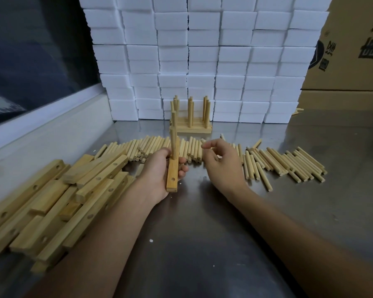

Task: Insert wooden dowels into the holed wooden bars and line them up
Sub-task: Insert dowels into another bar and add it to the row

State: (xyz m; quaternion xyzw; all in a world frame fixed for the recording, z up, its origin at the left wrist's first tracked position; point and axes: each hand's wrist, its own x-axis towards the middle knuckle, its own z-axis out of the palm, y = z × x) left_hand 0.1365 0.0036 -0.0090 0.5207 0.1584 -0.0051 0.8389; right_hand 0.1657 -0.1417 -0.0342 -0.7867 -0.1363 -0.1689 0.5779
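The left hand (pixel 159 168) grips a holed bar (pixel 172 176) near the middle of the steel counter (pixel 202 222), fingers curled round its far half. Two dowels (pixel 174 145) stand upright in the bar's far holes; one hole (pixel 173 179) near the close end is open. The right hand (pixel 221 161) hovers just beside it over the loose dowels (pixel 278 162), fingers loosely curled and holding nothing. The loose dowels lie in a row across the counter behind both hands. A pile of bars (pixel 58 203) lies at the left. Finished bars (pixel 191 117) with upright dowels stand together farther back, against a stack of white blocks (pixel 202 61). A cardboard box (pixel 353 44) stands at right.
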